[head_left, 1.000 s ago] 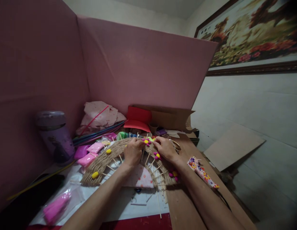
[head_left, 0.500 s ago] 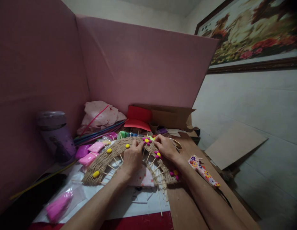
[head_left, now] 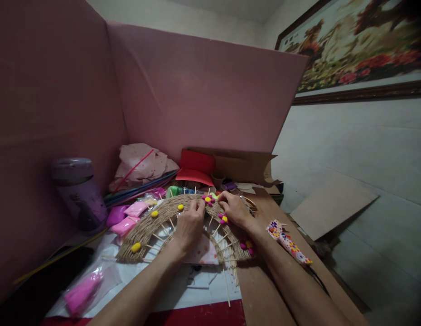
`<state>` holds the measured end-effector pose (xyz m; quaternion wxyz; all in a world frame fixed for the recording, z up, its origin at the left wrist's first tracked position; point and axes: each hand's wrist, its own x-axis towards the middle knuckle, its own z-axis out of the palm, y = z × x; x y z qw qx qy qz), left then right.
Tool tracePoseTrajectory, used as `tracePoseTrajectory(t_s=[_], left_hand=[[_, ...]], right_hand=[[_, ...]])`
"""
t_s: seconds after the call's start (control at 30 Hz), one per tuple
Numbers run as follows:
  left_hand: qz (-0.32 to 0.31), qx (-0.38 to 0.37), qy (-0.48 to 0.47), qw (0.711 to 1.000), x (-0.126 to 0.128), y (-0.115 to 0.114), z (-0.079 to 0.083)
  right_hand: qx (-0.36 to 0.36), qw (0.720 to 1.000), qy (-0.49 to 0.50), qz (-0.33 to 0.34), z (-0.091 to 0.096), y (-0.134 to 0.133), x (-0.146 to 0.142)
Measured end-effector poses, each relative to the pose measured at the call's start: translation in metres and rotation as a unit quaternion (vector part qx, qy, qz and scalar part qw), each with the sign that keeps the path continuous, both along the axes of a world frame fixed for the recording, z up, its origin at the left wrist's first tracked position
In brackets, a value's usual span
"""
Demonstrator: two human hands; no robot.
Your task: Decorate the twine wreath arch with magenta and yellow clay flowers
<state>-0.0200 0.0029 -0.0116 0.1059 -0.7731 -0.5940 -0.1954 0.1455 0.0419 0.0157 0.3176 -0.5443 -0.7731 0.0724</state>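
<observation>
The woven twine arch (head_left: 169, 206) is laid on the bench (head_left: 259, 292) directly under the left grip (head_left: 190, 226) and reaches out to either side of it, with thin sticks (head_left: 171, 224) run through the weave. The fingers of the left grip are bent down close to the top of the arch, but whether anything is pinched between them cannot be made out. The right grip (head_left: 235, 209) is held to the right, its fingers curled; whether something is grasped there cannot be seen either. Between the two grips, a magenta flower (head_left: 208, 199) with a yellow centre is set on the arch. A second flower (head_left: 224, 219) is seen just below the fingers of the right grip, and a third flower (head_left: 247, 245) farther down, beside the right forearm. To the left of the left grip, three yellow ovals (head_left: 155, 213) are spaced along the weave. A spotted pink piece (head_left: 205, 252) is partly framed by the arch, below and to the right of the left grip. Well to the right of the right grip, a flower-patterned tool (head_left: 288, 242) is placed. Far left of the left grip, a purple bottle (head_left: 81, 197) is stood, with pink packets (head_left: 125, 225) between.
</observation>
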Motion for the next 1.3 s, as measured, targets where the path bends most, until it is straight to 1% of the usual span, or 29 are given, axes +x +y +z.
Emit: tracePoseTrajectory(t_s=[0.33,0.47,0.67,0.87,1.03,1.13,1.3], left_hand=[[0.000,-0.017,0.032,0.999,0.002,-0.001,0.003],[-0.002,-0.010,0.022,1.000,0.001,-0.003,0.004],[0.005,-0.029,0.022,0.999,0.002,-0.005,0.009],[0.006,-0.018,0.034,0.999,0.002,-0.004,0.007],[-0.019,0.003,0.081,0.997,0.004,-0.006,0.008],[-0.036,0.008,0.089,0.995,0.006,-0.007,0.012],[-0.032,-0.003,0.090,0.995,0.006,-0.007,0.015]], right_hand=[[0.006,1.000,-0.003,0.017,-0.001,0.000,0.001],[0.013,1.000,-0.005,0.017,-0.002,0.001,0.001],[0.018,1.000,-0.010,0.019,-0.003,0.001,0.002],[0.021,1.000,-0.014,0.015,-0.003,0.001,0.002],[0.023,1.000,-0.017,0.013,-0.003,0.001,0.001],[0.024,0.999,-0.020,0.013,-0.003,0.001,0.001],[0.026,0.999,-0.022,0.014,-0.002,0.001,0.001]])
